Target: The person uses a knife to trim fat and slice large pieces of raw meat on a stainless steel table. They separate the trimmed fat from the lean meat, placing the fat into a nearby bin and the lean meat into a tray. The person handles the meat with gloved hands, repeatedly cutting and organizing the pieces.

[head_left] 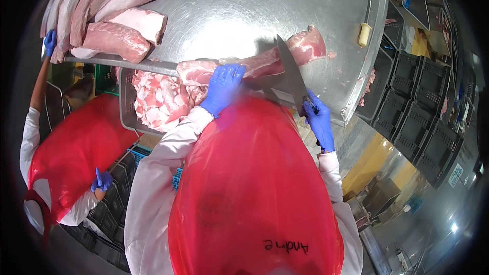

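Note:
A long piece of raw meat (265, 63) lies crosswise along the near edge of the steel table (285, 0). My left hand (224, 87), in a blue glove, rests on the left part of the meat with its fingers bent over the top. In my blue-gloved right hand (319, 121) is the handle of a large knife (291, 69). Its wide blade points away from me and crosses the meat toward the right end. Whether the edge has entered the meat I cannot tell.
Long meat strips (97, 5) and thicker cuts (119, 40) lie at the far left. A grey crate (127, 102) holds pale trimmings below the table edge. A yellow-handled tool (365, 33) lies at right. Black crates (405, 76) stand beyond. A co-worker (76, 147) stands at left.

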The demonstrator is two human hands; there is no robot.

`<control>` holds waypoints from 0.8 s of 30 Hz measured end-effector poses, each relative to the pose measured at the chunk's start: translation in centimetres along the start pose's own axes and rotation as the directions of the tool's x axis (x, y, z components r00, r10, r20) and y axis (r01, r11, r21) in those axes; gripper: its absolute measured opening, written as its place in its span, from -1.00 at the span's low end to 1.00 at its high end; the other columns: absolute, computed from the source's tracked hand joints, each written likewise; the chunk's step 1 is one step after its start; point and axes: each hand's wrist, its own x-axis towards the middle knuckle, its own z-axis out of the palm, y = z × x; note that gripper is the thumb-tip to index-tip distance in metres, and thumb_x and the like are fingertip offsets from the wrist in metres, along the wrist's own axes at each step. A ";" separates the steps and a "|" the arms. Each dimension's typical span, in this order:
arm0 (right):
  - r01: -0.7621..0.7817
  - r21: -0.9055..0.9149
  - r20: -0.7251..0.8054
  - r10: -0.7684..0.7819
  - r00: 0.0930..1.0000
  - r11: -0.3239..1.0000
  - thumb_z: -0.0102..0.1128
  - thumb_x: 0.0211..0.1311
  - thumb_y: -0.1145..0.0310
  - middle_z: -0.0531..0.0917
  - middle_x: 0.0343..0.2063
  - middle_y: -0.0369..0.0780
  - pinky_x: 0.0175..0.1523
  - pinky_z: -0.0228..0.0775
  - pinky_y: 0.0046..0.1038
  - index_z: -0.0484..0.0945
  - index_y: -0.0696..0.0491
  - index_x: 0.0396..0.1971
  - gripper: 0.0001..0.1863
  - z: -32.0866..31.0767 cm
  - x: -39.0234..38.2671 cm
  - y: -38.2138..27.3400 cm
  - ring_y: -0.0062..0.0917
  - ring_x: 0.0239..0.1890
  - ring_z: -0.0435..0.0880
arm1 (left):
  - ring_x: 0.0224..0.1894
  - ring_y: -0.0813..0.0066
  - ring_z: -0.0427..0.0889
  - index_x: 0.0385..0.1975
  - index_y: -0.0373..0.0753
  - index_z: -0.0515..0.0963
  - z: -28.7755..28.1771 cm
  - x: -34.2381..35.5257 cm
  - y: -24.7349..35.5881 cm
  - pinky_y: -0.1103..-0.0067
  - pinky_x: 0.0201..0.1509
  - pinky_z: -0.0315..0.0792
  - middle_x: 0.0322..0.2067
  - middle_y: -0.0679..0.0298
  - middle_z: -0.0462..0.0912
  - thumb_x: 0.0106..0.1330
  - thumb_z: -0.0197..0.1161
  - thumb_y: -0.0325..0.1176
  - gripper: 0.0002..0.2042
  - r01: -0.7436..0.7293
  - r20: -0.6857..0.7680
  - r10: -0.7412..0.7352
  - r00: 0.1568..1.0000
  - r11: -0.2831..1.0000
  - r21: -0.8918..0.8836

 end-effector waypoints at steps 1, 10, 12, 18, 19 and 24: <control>-0.050 0.033 0.032 0.049 0.998 0.998 0.12 0.45 0.33 0.54 -0.56 -0.41 -0.52 0.25 -0.67 0.47 0.09 0.27 -0.56 -0.3 -0.2 -0.9 -0.79 -0.61 0.40 | -0.04 0.13 0.50 0.07 -0.21 0.45 -0.8 -0.2 0.1 0.22 0.06 0.34 -0.13 0.13 0.51 0.02 0.49 -0.16 -0.40 0.016 -0.004 -0.016 1.000 0.999 -0.032; -0.111 -0.099 0.115 0.122 0.986 0.989 0.03 0.50 0.20 0.49 -0.60 -0.41 -0.56 0.21 -0.66 0.59 0.05 -0.23 -0.75 -2.6 -0.2 -5.7 -0.78 -0.62 0.38 | -0.07 0.11 0.48 -0.07 -0.17 0.53 -5.3 2.4 -1.1 0.15 0.23 0.19 -0.17 0.19 0.53 0.03 0.47 -0.08 -0.51 0.234 -0.056 -0.230 0.972 0.968 0.092; -0.106 -0.143 0.171 0.130 0.977 0.984 0.03 0.49 0.24 0.51 -0.58 -0.39 -0.52 0.25 -0.62 0.60 0.11 -0.16 -0.74 -3.4 0.2 -6.3 -0.75 -0.58 0.40 | -0.11 0.12 0.49 -0.11 -0.15 0.54 -4.5 1.0 -0.5 0.14 0.18 0.23 -0.19 0.21 0.53 0.01 0.49 -0.13 -0.54 0.211 -0.138 -0.199 0.970 0.974 0.079; -0.004 -0.286 0.459 0.141 0.877 0.958 0.02 0.50 0.26 0.48 -0.59 -0.42 -0.53 0.23 -0.62 0.56 0.09 -0.29 -0.76 -4.0 1.6 -11.9 -0.78 -0.60 0.37 | -0.19 0.12 0.51 -0.15 -0.15 0.54 -2.7 -3.4 0.8 0.19 -0.06 0.36 -0.23 0.23 0.54 -0.01 0.53 -0.30 -0.59 0.109 -0.208 -0.108 0.972 0.994 -0.006; 0.020 -0.305 0.493 0.140 0.859 0.952 0.01 0.51 0.26 0.48 -0.61 -0.43 -0.55 0.22 -0.64 0.54 0.07 -0.36 -0.74 -4.1 1.7 -12.3 -0.80 -0.62 0.36 | -0.19 0.12 0.51 -0.15 -0.15 0.53 -2.4 -3.8 0.7 0.21 -0.07 0.36 -0.23 0.22 0.53 0.00 0.53 -0.31 -0.59 0.133 -0.237 -0.136 0.962 0.991 -0.027; -0.055 -0.481 0.498 0.325 0.804 0.875 0.11 0.46 0.21 0.52 -0.56 -0.41 -0.51 0.26 -0.62 0.60 0.11 -0.16 -0.74 -4.9 1.5 -14.6 -0.78 -0.57 0.37 | -0.20 0.15 0.52 -0.15 -0.15 0.51 -1.9 -3.6 1.1 0.27 -0.10 0.37 -0.26 0.18 0.54 0.00 0.53 -0.37 -0.59 0.220 -0.322 -0.235 0.917 0.972 -0.081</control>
